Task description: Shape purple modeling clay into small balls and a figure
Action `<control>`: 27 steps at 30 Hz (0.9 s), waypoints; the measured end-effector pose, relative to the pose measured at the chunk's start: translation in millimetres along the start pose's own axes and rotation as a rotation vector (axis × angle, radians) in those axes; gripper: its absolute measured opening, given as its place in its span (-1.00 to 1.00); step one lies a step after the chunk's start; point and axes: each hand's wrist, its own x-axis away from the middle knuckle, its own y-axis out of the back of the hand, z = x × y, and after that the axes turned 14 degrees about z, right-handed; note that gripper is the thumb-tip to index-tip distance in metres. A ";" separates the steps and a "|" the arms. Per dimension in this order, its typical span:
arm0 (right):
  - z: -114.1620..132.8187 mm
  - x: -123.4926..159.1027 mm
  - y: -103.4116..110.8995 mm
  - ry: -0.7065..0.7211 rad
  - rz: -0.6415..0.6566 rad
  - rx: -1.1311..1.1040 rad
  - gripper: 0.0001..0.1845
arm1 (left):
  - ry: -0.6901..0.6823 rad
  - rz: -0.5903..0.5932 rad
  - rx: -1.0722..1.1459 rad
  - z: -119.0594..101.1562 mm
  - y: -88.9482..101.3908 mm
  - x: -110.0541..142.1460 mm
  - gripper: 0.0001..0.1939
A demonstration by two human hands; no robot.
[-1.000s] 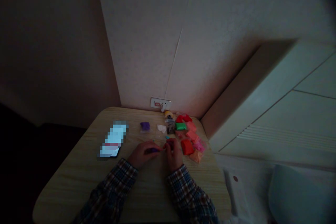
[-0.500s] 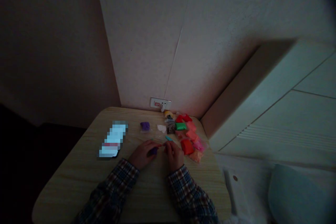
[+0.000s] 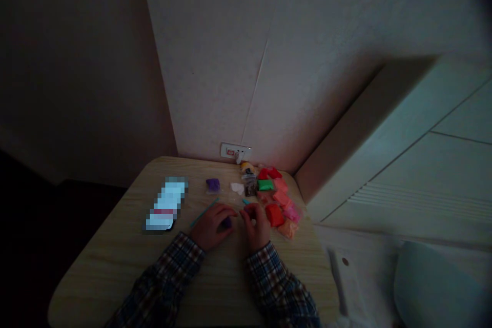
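Pale wood tabletop, purple lump lower center of frame.
Left hand cups it in curled fingers; right hand sits off to its right, fingertips bunched, can't tell if holding anything. Long axis unclear.

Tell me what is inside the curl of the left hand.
A purple lump shows between the thumb and fingers of the left hand. The hand covers part of the lump and whatever lies under the palm.
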 end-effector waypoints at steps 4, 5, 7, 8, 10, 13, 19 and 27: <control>-1.3 0.3 -0.4 -0.001 0.058 -0.004 -0.80 | 0.021 -0.118 0.035 -1.1 4.4 0.9 -0.72; -1.6 0.3 -0.3 0.000 0.065 0.010 -0.79 | 0.022 -0.151 0.032 -0.8 5.8 1.1 -0.73; -2.1 0.2 -0.1 0.004 0.046 0.042 -0.77 | 0.019 -0.216 0.018 0.0 8.3 1.3 -0.76; -2.2 -0.2 0.1 0.019 0.035 0.052 -0.77 | 0.018 -0.242 0.011 0.5 9.5 1.4 -0.77; -2.0 -1.2 0.7 0.072 0.018 0.064 -0.78 | 0.020 -0.279 0.001 1.1 11.4 1.7 -0.80; -0.4 -3.2 1.6 0.141 0.013 0.084 -0.77 | 0.027 -0.305 0.006 1.5 13.3 2.4 -0.82; 6.4 -2.2 2.6 0.063 0.064 0.077 -0.80 | 0.103 -0.346 0.312 4.5 13.4 1.5 -0.83; 27.5 -4.2 -10.6 0.361 0.027 0.299 -0.70 | 0.015 -0.318 1.475 -9.0 7.8 -17.9 -0.56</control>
